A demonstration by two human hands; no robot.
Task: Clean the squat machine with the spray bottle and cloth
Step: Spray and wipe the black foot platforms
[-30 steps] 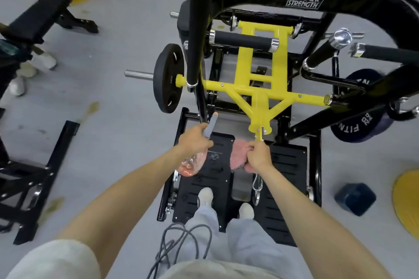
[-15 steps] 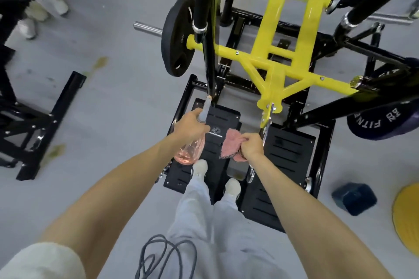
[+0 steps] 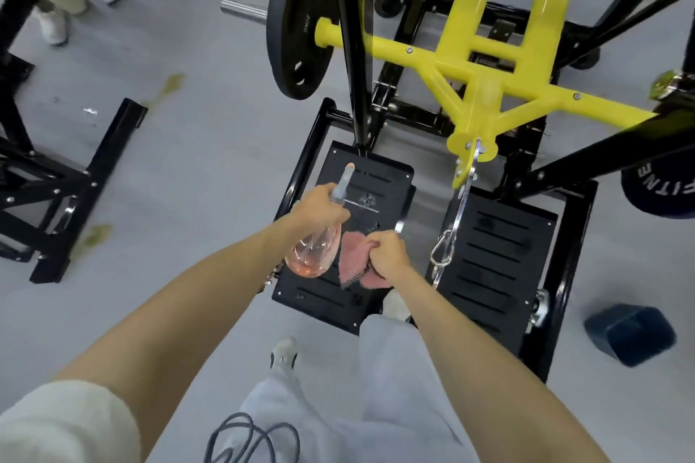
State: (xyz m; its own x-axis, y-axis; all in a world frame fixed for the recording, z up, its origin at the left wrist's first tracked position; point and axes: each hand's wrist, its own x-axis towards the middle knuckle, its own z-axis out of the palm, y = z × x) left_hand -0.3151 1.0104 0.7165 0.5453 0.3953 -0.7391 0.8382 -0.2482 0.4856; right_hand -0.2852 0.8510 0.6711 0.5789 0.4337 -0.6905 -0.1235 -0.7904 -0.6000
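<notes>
The squat machine has a yellow lever frame [image 3: 485, 45] above two black foot plates, the left plate [image 3: 372, 180] and the right plate [image 3: 496, 256]. My left hand [image 3: 319, 209] grips the neck of a clear pink spray bottle [image 3: 314, 252] with a grey nozzle pointing away over the left plate. My right hand [image 3: 387, 252] holds a bunched pink cloth [image 3: 353, 261] right beside the bottle, above the gap between the plates. A metal carabiner on a strap [image 3: 442, 248] hangs from the yellow frame just right of my right hand.
A black weight plate [image 3: 297, 22] sits on the machine's left sleeve. A black rack base [image 3: 86, 184] lies on the grey floor at left. A blue block [image 3: 630, 333] rests on the floor at right. Another person's feet [image 3: 56, 24] stand at the top left.
I have stepped back off the plates and the view has tilted down. My right hand came off the yellow frame's tip and moved the cloth down beside the bottle.
</notes>
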